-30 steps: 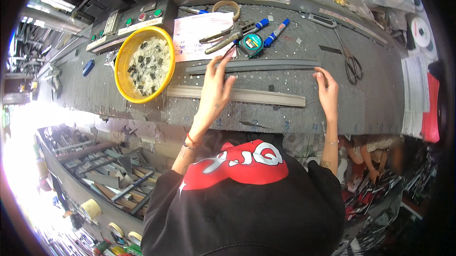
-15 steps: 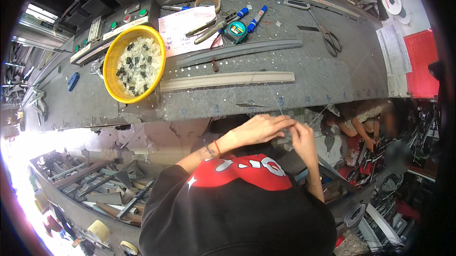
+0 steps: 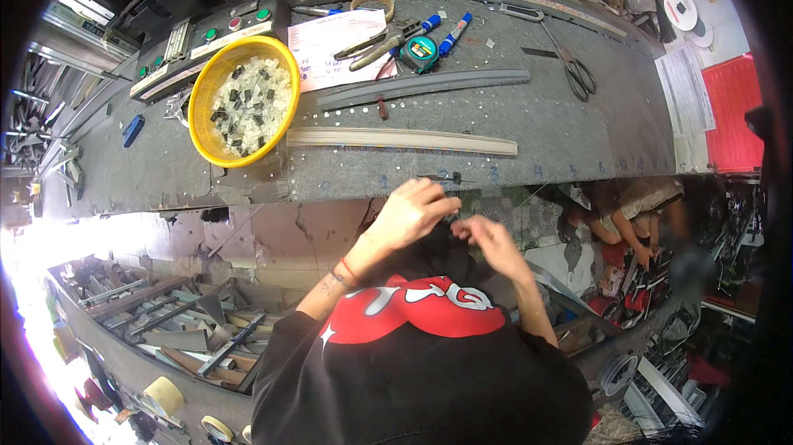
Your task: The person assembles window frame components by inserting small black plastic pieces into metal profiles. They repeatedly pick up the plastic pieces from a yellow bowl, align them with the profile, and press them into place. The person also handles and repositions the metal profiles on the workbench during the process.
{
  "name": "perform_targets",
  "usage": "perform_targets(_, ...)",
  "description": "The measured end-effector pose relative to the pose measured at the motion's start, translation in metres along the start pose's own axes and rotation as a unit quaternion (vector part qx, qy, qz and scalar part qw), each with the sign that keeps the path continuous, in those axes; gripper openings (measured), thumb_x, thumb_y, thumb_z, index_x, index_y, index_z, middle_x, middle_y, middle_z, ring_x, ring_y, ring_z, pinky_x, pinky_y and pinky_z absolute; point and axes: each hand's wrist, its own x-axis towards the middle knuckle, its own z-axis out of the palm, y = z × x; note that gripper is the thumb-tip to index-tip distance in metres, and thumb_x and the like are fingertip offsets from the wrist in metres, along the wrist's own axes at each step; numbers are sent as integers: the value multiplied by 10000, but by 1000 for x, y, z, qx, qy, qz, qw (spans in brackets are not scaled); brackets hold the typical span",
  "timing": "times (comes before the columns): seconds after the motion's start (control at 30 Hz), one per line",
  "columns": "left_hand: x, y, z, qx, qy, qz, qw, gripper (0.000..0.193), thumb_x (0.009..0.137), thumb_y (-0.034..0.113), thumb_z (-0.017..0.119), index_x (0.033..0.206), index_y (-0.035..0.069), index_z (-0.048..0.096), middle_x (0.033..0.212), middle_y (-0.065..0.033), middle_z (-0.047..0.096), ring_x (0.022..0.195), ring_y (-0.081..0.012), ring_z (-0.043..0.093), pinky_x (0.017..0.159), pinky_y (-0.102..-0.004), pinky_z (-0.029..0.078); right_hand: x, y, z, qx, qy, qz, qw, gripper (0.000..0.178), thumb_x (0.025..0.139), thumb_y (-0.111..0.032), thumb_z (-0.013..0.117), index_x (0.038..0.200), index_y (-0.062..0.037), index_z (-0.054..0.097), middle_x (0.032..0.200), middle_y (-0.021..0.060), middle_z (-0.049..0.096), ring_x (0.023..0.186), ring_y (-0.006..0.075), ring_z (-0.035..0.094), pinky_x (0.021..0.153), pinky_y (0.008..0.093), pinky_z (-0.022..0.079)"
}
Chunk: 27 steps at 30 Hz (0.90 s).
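My left hand (image 3: 415,214) is raised at the bench's front edge, its thumb and fingers pinched together over something small and dark that I cannot make out. Just right of it and slightly lower is my right hand (image 3: 489,242), its fingers curled in, and whatever they hold is hidden. The two hands are close but apart. Beyond them on the workbench (image 3: 595,135) lies a beige slatted strip (image 3: 405,141), with a grey strip (image 3: 421,90) behind it. A small black piece (image 3: 453,177) shows at the bench edge just above my left hand.
At the left stands a yellow basket (image 3: 195,119) of small clear and black plastic pieces. Pliers (image 3: 376,49), a tape measure (image 3: 420,52), blue markers (image 3: 456,34) and scissors (image 3: 576,73) lie farther back. A bin of offcuts (image 3: 190,338) is lower left; another person (image 3: 632,214) crouches at right.
Both hands have moved left and drawn apart a little. The thin cord that ran from them up over the bench no longer shows clearly. The view has shifted slightly.
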Motion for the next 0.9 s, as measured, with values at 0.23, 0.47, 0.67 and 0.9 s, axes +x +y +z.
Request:
perform_targets(0.23, -6, 26, 28, -103, -84, 39, 990, 156, 722, 91, 650, 878, 108, 647, 827, -10, 577, 757, -203, 565, 655, -332, 464, 71, 24, -21, 298, 14, 66, 952, 270, 987, -224, 452, 1119, -8, 547, 862, 90, 630, 782, 166, 636, 670, 274, 510)
perform_targets(0.47, -5, 2, 29, -59, -6, -100, 993, 406, 795, 31, 562, 1192, 114, 558, 1039, -113, 559, 909, -317, 550, 786, -389, 471, 91, 41, -38, 277, 69, 95, 954, 216, 938, -209, 550, 1052, -26, 561, 772, 102, 622, 592, 202, 616, 433, 298, 431)
perform_targets(0.67, 19, -40, 66, 130, 107, -115, 979, 607, 679, 136, 638, 1262, 84, 476, 1281, -148, 479, 1177, -316, 477, 955, -425, 405, 99, 51, -37, 272, 99, 72, 954, 242, 931, -206, 551, 1063, -6, 576, 742, 75, 599, 459, 145, 508, 352, 248, 353)
perform_targets(0.9, -8, -63, 103, 204, 132, -54, 968, 557, 789, 197, 551, 1327, 106, 435, 1517, -176, 185, 1383, -366, 230, 1123, -490, 215, 100, -92, -73, -456, 211, -262, 824, 161, 901, -164, 556, 879, -56, 673, 794, 153, 642, 688, 251, 585, 655, 376, 483)
